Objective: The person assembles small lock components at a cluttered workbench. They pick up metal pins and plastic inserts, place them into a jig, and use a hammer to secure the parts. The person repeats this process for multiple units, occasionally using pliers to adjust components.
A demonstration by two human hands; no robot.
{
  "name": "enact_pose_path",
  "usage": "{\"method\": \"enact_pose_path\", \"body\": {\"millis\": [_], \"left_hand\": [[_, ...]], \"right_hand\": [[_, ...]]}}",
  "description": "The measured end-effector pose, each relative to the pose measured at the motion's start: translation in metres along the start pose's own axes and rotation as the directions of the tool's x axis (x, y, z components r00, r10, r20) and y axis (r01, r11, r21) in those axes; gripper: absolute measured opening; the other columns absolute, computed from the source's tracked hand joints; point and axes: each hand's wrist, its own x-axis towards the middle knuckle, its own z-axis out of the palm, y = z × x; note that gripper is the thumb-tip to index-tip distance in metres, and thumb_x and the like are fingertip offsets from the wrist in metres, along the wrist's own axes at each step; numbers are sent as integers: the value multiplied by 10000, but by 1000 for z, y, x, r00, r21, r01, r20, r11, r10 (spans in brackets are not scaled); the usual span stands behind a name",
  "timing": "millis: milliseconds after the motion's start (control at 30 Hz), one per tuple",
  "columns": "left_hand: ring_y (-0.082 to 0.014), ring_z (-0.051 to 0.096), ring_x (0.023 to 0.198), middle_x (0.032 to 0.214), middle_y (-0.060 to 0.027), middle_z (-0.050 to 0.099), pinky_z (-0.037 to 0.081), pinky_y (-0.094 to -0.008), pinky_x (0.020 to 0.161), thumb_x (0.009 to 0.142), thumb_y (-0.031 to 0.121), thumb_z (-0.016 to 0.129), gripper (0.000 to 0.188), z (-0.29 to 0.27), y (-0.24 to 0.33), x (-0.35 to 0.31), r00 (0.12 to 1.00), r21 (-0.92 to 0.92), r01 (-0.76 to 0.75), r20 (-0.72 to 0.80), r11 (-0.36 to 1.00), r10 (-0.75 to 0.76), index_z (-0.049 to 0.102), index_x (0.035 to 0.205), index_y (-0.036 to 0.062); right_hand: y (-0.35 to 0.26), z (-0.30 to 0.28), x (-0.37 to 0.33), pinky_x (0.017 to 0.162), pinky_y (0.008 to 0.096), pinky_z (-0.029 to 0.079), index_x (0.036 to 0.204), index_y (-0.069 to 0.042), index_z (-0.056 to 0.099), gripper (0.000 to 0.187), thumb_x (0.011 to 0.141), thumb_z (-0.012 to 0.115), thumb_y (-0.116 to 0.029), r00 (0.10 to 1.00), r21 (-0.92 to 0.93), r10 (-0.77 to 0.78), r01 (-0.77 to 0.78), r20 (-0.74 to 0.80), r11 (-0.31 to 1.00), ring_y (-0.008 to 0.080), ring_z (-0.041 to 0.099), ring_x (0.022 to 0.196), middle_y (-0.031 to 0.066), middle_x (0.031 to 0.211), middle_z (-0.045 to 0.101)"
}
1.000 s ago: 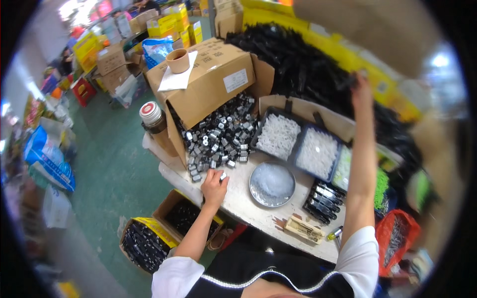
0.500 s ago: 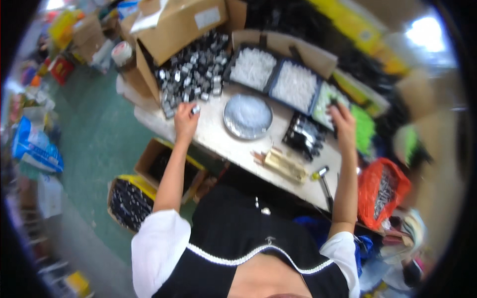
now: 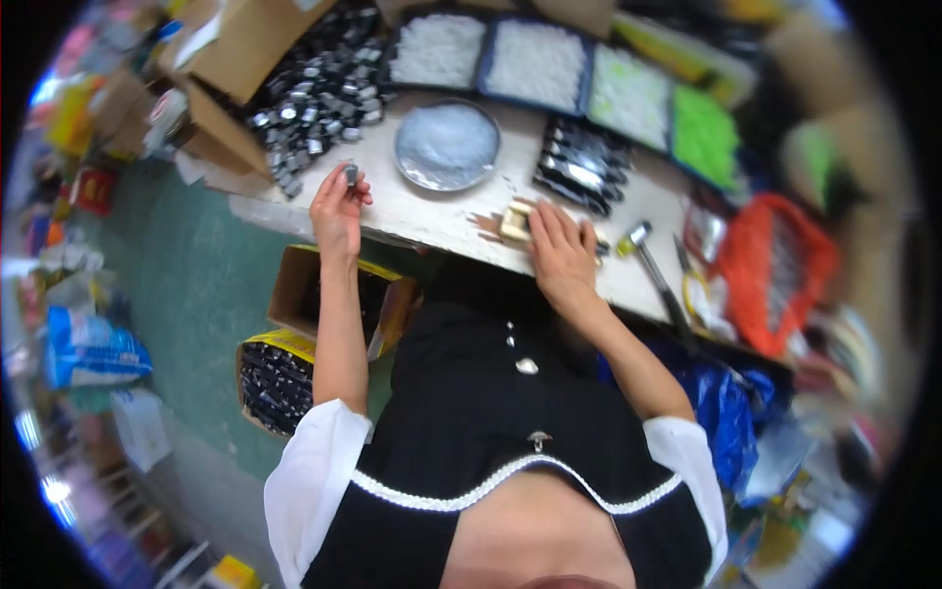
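My left hand [image 3: 339,211] is raised over the table's front edge, its fingers pinching a small silvery metal cap-like piece [image 3: 350,175]. My right hand [image 3: 566,257] rests palm down with fingers bent over a cream-coloured block fixture [image 3: 514,224]. Beside those fingers a dark piece [image 3: 601,248] pokes out; most of it is hidden under the hand. A heap of similar silvery pieces [image 3: 329,108] lies beyond my left hand. Between the hands and farther back sits a round metal dish [image 3: 447,185] holding a pale, whitish substance. Behind my right hand lie several shiny black parts [image 3: 581,165].
Black trays of white pieces [image 3: 535,64] and bright green pieces [image 3: 704,137] line the table's back. A hammer [image 3: 654,265] lies right of my right hand, near a red plastic bag [image 3: 775,270]. Boxes of dark parts [image 3: 278,386] stand on the floor at left.
My right hand has come from the trays on the right down to the cream fixture. My left hand has drawn away from the silvery heap with its piece. The view has shifted.
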Motion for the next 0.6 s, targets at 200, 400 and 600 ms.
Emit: {"method": "enact_pose_path", "body": {"millis": [200, 400, 600], "left_hand": [[-120, 548, 622, 767, -83, 606, 431, -235, 528, 898, 172, 540, 254, 60, -3, -31, 924, 150, 255, 252, 955, -286, 582, 1052, -25], [-73, 528, 533, 667, -42, 599, 407, -203, 453, 850, 134, 612, 181, 114, -13, -54, 848, 580, 96, 378, 809, -371, 636, 921, -31], [-93, 568, 542, 674, -56, 638, 443, -222, 472, 823, 203, 629, 208, 138, -53, -59, 753, 787, -403, 575, 467, -321, 667, 900, 14]], "right_hand": [[-8, 3, 6, 1000, 502, 256, 1272, -5, 419, 467, 850, 507, -186, 998, -48, -37, 40, 50, 998, 234, 360, 1260, 111, 1381, 366], [14, -3, 9, 938, 391, 338, 1079, -18, 566, 252, 841, 540, -96, 989, 444, 80, -17, -123, 896, 254, 479, 1095, 96, 1186, 545], [31, -14, -2, 798, 352, 367, 942, -24, 612, 138, 853, 539, -100, 930, 648, 317, -124, -189, 751, 245, 527, 910, 79, 988, 619]]}}
